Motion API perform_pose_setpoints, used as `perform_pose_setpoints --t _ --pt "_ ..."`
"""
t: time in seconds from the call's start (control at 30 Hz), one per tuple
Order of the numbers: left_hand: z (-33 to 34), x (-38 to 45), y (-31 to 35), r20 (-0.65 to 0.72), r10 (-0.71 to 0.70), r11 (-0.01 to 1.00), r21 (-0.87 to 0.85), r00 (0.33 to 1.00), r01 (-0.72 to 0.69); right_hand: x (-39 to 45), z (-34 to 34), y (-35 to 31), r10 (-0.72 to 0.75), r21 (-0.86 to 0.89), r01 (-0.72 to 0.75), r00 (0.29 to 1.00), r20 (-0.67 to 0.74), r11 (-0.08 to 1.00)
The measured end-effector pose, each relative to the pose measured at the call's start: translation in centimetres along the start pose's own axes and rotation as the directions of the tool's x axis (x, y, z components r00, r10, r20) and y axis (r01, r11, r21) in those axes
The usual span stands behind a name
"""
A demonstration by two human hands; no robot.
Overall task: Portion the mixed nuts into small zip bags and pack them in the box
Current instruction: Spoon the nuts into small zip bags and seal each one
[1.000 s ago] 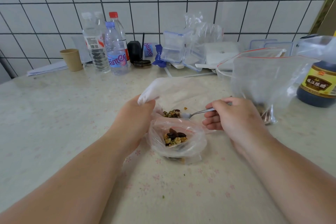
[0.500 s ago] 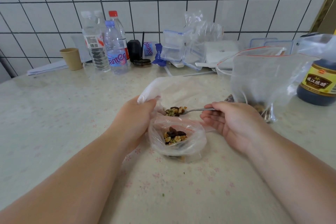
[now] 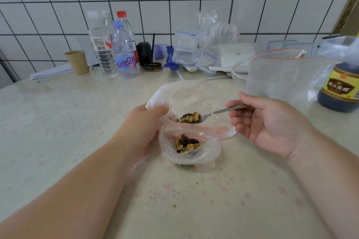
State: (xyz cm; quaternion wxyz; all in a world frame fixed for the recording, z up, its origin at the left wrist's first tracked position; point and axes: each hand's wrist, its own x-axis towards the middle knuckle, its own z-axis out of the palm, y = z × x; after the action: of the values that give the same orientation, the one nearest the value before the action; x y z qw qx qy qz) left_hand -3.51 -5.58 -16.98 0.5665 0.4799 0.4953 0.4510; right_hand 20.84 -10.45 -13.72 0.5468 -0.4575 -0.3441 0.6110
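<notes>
My left hand [image 3: 144, 130] has its grip closed around the rim of the small zip bag [image 3: 189, 148], pinching the plastic so the mouth stays open toward me. The bag sits on the table [image 3: 58, 122], with a small heap of mixed nuts [image 3: 186, 143] already inside. My right hand [image 3: 266, 122] is palm-up, fingers curled, gripping the handle of a metal spoon [image 3: 217, 112] between thumb and fingers. The spoon bowl carries a load of nuts [image 3: 189, 117] and hangs just above and behind the bag's mouth, beside my left thumb. A flap of clear plastic rises behind the spoon. The large zip bag [image 3: 287, 77] with the red seal strip stands upright, well to the right, behind my right hand; I can't tell what's in it. A dark vinegar bottle [image 3: 341, 87] is at the far right edge. Along the tiled wall: water bottles [image 3: 124, 48], a paper cup [image 3: 76, 62], stacked clear containers [image 3: 186, 48], a blue wrapper [image 3: 170, 58].
</notes>
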Motion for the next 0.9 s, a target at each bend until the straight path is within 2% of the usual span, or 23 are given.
perform_pose_setpoints --t 0.13,0.33,0.4,0.47,0.57,0.63,0.77,0.9 --pt "0.0 0.0 0.0 -0.012 -0.03 0.999 -0.019 0.999 0.03 -0.4 -0.1 -0.2 -0.043 -0.086 0.051 0.995 0.092 0.995" --pt "-0.1 0.1 0.0 -0.004 -0.046 0.998 -0.034 0.999 0.046 -0.7 -0.2 0.0 -0.202 -0.201 0.256 0.945 0.256 0.945" --pt "-0.1 0.1 -0.1 0.019 -0.046 0.999 -0.023 0.999 0.046 -0.6 -0.3 0.0 -0.278 -0.161 0.314 0.936 0.214 0.936" --pt "-0.1 0.0 -0.1 0.021 -0.033 0.999 -0.032 0.999 0.033 -0.2 -0.5 0.1 -0.351 -0.128 0.36 0.932 0.086 0.924" --pt "-0.1 0.2 -0.2 0.02 -0.016 0.998 -0.057 1.0 0.017 0.5 -0.5 0.7 -0.43 -0.302 0.375 0.892 -0.141 0.876" --pt "-0.1 0.3 -0.3 0.021 -0.008 0.999 -0.049 1.0 0.009 1.0 -0.2 1.4 -0.473 -0.456 0.334 0.85 -0.233 0.825" --pt "-0.1 0.4 -0.3 0.017 0.02 0.999 -0.043 1.0 -0.019 1.3 0.5 2.3 -0.509 -0.604 0.296 0.834 -0.215 0.74" --pt "0.0 0.4 -0.3 0.008 0.024 0.999 -0.036 1.0 -0.023 1.5 1.0 2.8 -0.509 -0.637 0.316 0.849 -0.141 0.703"
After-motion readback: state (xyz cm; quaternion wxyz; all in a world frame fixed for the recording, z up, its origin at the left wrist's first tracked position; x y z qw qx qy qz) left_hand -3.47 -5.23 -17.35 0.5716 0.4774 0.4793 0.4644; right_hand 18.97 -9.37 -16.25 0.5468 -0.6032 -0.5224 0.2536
